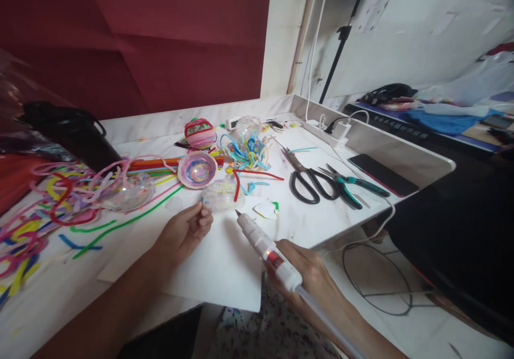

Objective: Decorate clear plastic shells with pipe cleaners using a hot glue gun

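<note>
My left hand (188,229) is pinched at the left edge of a clear plastic piece (223,194), over a white sheet (225,262); what its fingertips hold is too small to make out. My right hand (299,265) is wrapped round a white glue gun (263,244), its dark nozzle pointing up and left, just below the clear piece. A bent red pipe cleaner (259,174) stands by that piece. Behind it sit a round bowl (197,170) lined in coloured rings and a pink and red ball (200,133).
Black-handled scissors (305,180) and green pliers (349,185) lie on the right, near a phone (381,174) and a white cable. Tangled pipe cleaners (68,198) and a black bottle (72,134) are on the left.
</note>
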`<action>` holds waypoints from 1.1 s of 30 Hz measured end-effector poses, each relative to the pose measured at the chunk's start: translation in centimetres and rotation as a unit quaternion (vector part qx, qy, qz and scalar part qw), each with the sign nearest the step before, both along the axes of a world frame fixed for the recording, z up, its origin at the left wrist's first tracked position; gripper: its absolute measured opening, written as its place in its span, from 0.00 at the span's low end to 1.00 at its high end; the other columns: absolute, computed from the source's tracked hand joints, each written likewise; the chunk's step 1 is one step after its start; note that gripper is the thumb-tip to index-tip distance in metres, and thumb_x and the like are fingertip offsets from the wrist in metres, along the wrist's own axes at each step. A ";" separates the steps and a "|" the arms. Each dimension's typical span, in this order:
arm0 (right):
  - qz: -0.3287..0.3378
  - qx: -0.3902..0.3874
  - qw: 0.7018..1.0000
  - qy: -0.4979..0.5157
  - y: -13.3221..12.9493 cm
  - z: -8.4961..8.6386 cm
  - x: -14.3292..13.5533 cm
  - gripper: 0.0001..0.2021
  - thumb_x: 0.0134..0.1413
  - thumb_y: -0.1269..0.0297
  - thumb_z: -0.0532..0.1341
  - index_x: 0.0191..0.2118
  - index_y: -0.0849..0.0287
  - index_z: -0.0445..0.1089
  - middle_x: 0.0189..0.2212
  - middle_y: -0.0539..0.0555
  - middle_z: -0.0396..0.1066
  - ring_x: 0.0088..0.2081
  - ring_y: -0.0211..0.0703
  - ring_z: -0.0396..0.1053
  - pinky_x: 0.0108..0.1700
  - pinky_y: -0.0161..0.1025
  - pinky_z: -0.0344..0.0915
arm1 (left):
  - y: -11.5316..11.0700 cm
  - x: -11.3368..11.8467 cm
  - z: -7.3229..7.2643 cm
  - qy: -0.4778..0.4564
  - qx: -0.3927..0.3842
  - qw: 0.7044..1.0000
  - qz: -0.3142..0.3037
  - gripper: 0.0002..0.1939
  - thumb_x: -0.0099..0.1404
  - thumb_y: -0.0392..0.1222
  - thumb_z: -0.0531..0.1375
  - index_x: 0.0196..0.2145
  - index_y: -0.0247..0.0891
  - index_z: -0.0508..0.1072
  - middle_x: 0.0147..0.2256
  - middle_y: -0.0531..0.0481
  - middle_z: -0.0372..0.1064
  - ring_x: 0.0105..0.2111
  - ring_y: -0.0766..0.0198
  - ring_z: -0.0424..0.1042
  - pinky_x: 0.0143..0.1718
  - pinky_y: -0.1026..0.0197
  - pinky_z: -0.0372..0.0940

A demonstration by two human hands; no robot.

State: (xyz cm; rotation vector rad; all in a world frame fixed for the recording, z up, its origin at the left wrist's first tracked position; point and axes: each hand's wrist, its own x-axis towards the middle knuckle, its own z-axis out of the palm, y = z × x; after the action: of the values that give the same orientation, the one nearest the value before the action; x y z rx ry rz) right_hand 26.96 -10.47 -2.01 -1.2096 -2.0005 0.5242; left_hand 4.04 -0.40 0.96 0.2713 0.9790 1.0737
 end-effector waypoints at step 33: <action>-0.010 -0.012 1.000 -0.005 0.0 -0.3 0.1 0.07 0.55 0.76 0.56 0.31 0.57 0.62 0.25 0.47 0.63 0.24 0.35 0.62 0.26 0.33 0.53 | 0.0 -0.3 -0.6 0.007 0.024 1.000 0.001 0.18 0.72 0.29 0.47 0.24 0.32 0.66 0.21 0.52 0.61 0.17 0.74 0.61 0.15 0.73 0.57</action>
State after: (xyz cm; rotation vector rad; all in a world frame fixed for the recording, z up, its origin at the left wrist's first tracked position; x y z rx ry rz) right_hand 27.10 -10.49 -2.32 -1.2471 -1.9952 0.5338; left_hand 3.72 -0.38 0.37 0.3174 0.9679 1.0993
